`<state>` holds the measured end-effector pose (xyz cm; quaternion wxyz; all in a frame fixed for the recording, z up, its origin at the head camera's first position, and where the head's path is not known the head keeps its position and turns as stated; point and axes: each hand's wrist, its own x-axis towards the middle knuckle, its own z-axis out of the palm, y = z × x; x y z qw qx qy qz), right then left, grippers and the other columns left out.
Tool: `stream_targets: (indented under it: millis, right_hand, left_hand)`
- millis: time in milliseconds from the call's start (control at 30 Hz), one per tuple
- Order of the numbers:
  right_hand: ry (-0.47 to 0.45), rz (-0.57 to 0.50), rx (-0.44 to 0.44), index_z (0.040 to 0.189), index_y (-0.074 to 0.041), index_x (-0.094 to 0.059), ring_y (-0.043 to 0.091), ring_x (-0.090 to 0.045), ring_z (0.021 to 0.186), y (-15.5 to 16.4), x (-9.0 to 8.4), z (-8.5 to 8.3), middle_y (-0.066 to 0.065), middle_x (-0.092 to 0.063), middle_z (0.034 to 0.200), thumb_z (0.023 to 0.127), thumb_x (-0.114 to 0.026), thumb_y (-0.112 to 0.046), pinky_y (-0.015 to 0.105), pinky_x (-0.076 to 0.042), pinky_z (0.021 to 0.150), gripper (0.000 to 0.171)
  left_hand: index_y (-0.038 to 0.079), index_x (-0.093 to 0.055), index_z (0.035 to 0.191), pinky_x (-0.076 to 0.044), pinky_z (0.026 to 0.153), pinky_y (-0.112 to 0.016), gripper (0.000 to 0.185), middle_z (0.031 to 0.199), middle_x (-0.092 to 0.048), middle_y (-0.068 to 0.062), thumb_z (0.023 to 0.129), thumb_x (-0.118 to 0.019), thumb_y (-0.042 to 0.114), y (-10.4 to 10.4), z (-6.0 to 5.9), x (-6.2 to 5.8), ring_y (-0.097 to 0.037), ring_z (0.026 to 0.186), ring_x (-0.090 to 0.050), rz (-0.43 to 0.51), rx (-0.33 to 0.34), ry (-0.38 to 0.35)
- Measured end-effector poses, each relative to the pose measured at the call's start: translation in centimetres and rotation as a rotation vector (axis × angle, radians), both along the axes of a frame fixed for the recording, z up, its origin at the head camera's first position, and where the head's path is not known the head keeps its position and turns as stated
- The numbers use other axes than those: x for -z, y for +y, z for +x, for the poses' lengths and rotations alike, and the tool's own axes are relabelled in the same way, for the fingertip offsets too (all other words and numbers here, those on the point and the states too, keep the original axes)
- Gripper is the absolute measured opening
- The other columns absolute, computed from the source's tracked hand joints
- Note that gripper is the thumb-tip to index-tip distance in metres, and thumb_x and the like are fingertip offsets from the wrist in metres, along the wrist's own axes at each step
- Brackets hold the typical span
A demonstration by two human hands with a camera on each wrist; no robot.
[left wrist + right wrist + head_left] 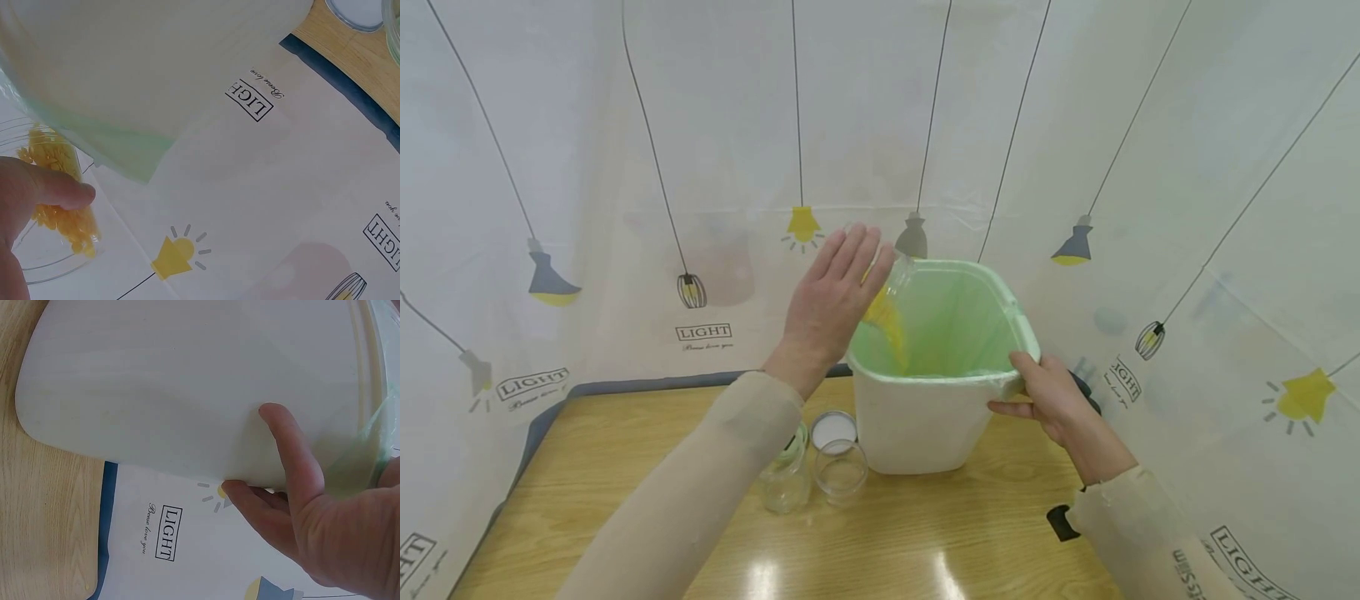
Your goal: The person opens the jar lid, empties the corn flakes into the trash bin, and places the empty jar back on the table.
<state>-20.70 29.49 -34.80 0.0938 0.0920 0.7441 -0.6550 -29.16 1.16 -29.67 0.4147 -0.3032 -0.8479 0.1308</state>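
A white bin (917,429) stands on the table, lined with a light green bag (958,312) folded over its rim. My left hand (827,304) holds a clear jar (47,269) tilted at the bin's left side. Yellow pieces (62,228), like small flakes, lie in the jar, and in the head view a yellow streak runs down from it inside the bin. On the bin's right corner, my right hand (1052,396) grips the rim, with fingers (290,444) against the outer wall.
Left of the bin are a clear glass jar (784,490), a second clear round container (842,475) and a white disc with a grey rim (833,430). A pale lamp-printed curtain (730,167) surrounds the wooden table (625,500). A small black piece (1063,523) shows by the right sleeve.
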Motion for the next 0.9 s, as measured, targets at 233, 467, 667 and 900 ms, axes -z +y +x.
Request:
stream_targets:
  millis: [233,467,667,900]
  right_hand:
    - [0.001,-0.011,-0.001,0.149,0.0,-0.024,0.032,-0.048,0.123,0.0,0.0,-0.04,0.023,-0.033,0.14,0.103,-0.031,-0.029,0.042,-0.057,0.091,0.054]
    - [0.009,-0.018,-0.008,0.15,-0.001,-0.023,0.031,-0.047,0.124,-0.07,0.01,-0.01,0.024,-0.03,0.144,0.103,-0.032,-0.029,0.043,-0.057,0.092,0.055]
    - [0.006,-0.021,-0.005,0.15,-0.002,-0.022,0.033,-0.046,0.125,-0.03,0.08,-0.04,0.026,-0.028,0.145,0.103,-0.032,-0.028,0.043,-0.057,0.092,0.055]
    - [0.002,-0.016,-0.001,0.151,-0.002,-0.021,0.035,-0.044,0.127,0.01,0.06,0.03,0.026,-0.028,0.146,0.104,-0.031,-0.028,0.043,-0.057,0.091,0.055]
  left_hand:
    - [0.012,-0.036,0.144,-0.013,0.126,-0.037,0.068,0.153,-0.039,-0.011,0.083,-0.058,-0.01,-0.05,-0.06,-0.05,-0.028,0.145,-0.033,-0.01,-0.002,0.001]
    - [0.013,-0.034,0.145,-0.011,0.127,-0.037,0.071,0.154,-0.037,-0.01,0.083,-0.06,-0.009,-0.14,-0.06,-0.08,-0.027,0.146,-0.031,-0.04,-0.023,-0.01]
    - [0.014,-0.034,0.145,-0.011,0.127,-0.036,0.071,0.154,-0.037,-0.01,0.083,-0.06,-0.009,-0.13,-0.08,-0.01,-0.027,0.145,-0.031,-0.052,-0.024,-0.002]
    - [0.014,-0.034,0.145,-0.011,0.127,-0.037,0.067,0.154,-0.037,-0.01,0.087,-0.059,-0.006,0.03,0.02,-0.07,-0.027,0.146,-0.031,-0.054,0.0,-0.001]
